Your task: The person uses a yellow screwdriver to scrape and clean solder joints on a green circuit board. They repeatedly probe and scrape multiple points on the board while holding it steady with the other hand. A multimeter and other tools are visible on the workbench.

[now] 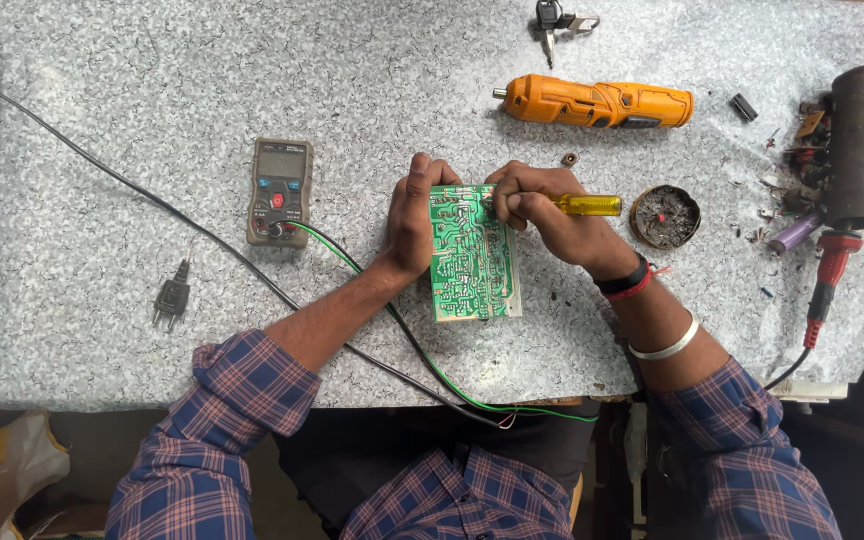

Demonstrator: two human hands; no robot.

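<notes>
A flat green circuit board (474,255), rectangular and laced with pale solder tracks, lies at the middle of the speckled grey laminate table (102,300); the left hand (414,215) curls against its left edge, fingers folded, thumb up; the right hand (537,208) is closed around a screwdriver (584,205) with a translucent yellow handle, its tip at the board's far right corner; a boxy multimeter (279,191) sits left, a glossy orange power driver (597,102) far right, a round tin (664,216) just beside the wrist.
</notes>
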